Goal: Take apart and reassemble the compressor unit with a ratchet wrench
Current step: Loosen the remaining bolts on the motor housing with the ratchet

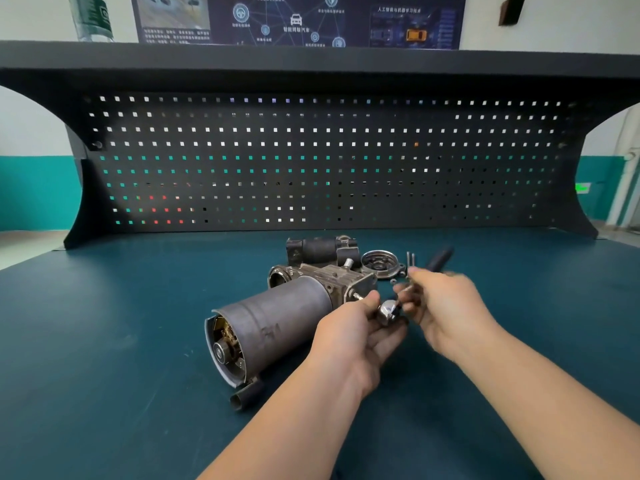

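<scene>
The compressor unit (277, 323) lies on its side on the dark teal bench top (121, 323): a grey motor cylinder with its open end facing front left, joined to a cast metal head at the back. My left hand (349, 330) holds the shiny ratchet head (388, 311) against a bolt on the head's right side. My right hand (446, 306), blurred by motion, grips the ratchet wrench's shaft; its black handle (440, 259) sticks out beyond the fingers.
Behind the compressor lie a black component (320, 251), a round metal cover (381, 263) and loose bolts (411, 259). A black pegboard (311, 161) rises at the bench's back. A small dark tube (246, 394) pokes out by the motor's front end.
</scene>
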`<state>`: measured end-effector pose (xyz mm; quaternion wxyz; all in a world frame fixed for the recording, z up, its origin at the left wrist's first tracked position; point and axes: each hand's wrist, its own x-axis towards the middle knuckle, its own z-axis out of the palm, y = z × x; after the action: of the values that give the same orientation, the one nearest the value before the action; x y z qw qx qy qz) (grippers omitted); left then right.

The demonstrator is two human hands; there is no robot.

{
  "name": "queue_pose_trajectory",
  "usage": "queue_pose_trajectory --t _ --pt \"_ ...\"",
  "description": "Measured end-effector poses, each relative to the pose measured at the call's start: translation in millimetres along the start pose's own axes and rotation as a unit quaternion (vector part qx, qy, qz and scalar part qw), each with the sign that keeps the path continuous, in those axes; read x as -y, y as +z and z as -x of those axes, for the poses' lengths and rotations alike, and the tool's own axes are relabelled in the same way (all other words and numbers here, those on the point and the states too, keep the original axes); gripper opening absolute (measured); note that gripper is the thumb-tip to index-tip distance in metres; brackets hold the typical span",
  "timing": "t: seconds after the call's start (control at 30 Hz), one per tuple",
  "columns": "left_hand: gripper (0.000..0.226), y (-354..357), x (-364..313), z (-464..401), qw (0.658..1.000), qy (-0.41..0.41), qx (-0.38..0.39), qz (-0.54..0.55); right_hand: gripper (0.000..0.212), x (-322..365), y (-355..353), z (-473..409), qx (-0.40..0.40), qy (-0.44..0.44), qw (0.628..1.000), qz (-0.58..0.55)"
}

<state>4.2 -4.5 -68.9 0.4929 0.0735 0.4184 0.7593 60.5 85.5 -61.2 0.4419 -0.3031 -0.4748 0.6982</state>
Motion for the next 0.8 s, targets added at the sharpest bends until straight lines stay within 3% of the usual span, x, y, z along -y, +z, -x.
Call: queue_pose_trajectory --t 0.07,0.13,0.2,0.27,0.37,0.47,0.5,0.6,0.7,0.8 --pt "0.021 0.2 0.4 -0.6 1.0 0.001 -0.006 0.004 0.008 -4.3 -2.7 -0.7 -0.009 0.107 0.989 -0.098" --pt "0.016 0.4 0.8 -1.0 1.0 0.001 -0.011 0.01 0.008 -6.2 -1.7 0.1 -0.007 0.112 0.987 -0.114" --pt "0.016 0.1 1.9 -1.3 1.0 0.002 -0.013 0.012 0.012 -4.2 0.7 1.5 0.004 0.022 0.997 -0.069" --pt "0.019 -0.1 3.2 -1.7 1.0 0.007 -0.016 0.008 0.012 1.5 2.6 8.1 0.04 -0.144 0.987 0.056" --pt "0.016 0.8 2.9 0.7 1.0 0.014 0.007 0.015 0.011 5.1 4.2 22.5 0.121 -0.352 0.902 0.217" --pt "0.017 0.8 1.3 1.6 1.0 0.011 0.013 0.018 0.014 2.0 8.4 31.5 0.149 -0.425 0.843 0.295" --pt "0.017 0.7 0.5 2.1 1.0 0.008 0.011 0.027 0.013 2.0 9.5 32.0 0.14 -0.419 0.851 0.283" --pt "0.017 0.9 -0.6 2.0 0.999 0.011 0.005 0.041 0.008 5.1 9.6 21.4 0.067 -0.312 0.927 0.198" --pt "0.024 1.7 0.5 1.9 1.0 0.011 -0.008 0.018 0.013 3.4 3.8 4.7 0.015 -0.071 0.997 0.024" --pt "0.024 2.0 0.4 1.4 1.0 0.011 -0.008 0.007 0.019 -3.1 -0.1 0.3 -0.011 0.116 0.983 -0.143"
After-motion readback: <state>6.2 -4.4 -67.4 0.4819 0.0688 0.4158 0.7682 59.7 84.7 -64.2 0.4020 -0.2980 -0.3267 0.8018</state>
